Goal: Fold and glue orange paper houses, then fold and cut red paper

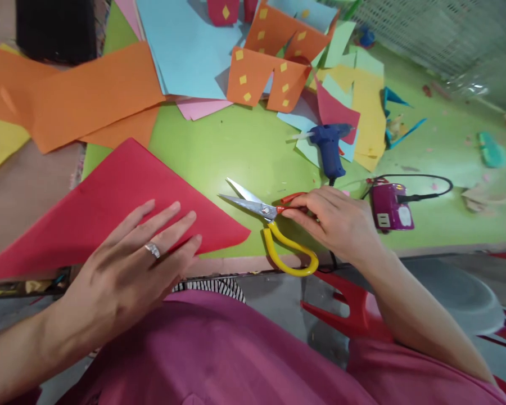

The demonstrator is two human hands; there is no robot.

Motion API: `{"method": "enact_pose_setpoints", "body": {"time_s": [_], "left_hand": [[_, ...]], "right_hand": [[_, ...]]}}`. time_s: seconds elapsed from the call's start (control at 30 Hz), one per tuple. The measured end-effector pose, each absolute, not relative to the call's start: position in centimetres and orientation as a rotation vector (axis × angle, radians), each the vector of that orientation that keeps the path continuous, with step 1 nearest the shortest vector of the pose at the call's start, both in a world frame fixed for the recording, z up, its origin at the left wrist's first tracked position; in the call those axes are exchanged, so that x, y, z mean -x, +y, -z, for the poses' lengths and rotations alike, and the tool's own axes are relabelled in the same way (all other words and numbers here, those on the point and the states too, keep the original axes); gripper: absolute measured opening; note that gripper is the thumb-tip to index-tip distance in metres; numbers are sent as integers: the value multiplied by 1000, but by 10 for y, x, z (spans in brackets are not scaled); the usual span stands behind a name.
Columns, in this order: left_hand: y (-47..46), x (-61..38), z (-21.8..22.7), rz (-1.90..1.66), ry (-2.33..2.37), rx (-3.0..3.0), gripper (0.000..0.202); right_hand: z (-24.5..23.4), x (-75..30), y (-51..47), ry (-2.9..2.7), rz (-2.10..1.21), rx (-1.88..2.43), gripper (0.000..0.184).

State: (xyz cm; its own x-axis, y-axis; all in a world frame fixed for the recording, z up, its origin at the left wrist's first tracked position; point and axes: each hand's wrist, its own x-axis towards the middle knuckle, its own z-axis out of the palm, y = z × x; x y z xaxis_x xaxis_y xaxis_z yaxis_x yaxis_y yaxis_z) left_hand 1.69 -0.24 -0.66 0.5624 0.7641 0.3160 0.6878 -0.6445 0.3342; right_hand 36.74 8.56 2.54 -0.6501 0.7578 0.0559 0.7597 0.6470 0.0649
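My left hand (129, 264) lies with fingers stretched out on a red sheet (122, 185), which looks like felt or craft paper and comes to a point at the top. A ring sits on one of its fingers. My right hand (333, 219) pinches the red handle of a pair of scissors (267, 212). Their other handle is yellow and hangs over the table's front edge. The blades are spread and point left, just off the right part of the red sheet.
Behind the scissors lies a blue glue gun (329, 151). A purple power socket (392, 205) with a black cable is at right. Orange cut-outs with yellow diamonds (265, 79), blue sheets (185, 45), orange sheets (96, 93) and yellow scraps (366, 107) cover the back.
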Motion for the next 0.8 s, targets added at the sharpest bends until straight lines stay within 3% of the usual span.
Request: {"method": "enact_pose_setpoints", "body": {"time_s": [0.1,0.3,0.43,0.67,0.73,0.8], "left_hand": [[-2,-16,-1,-811,1327,-2439,28],[2,-16,-13,-748,1734,-2171,23],[1,-17,-12,-784,1735,-2107,24],[1,-13,-1,-881,1330,-2227,21],[4,-7,-2,-866,1255,-2329,29],[6,1,-1,-754,1248,-2481,54]], "right_hand": [[-29,-371,85,-2815,63,1308,42],[-35,-370,81,-2799,-114,1339,44],[-34,-359,84,-2845,-114,1309,44],[-30,-325,107,-2916,-131,1329,42],[-30,-320,110,-2924,-137,1318,43],[-30,-319,111,-2921,-137,1299,46]]}}
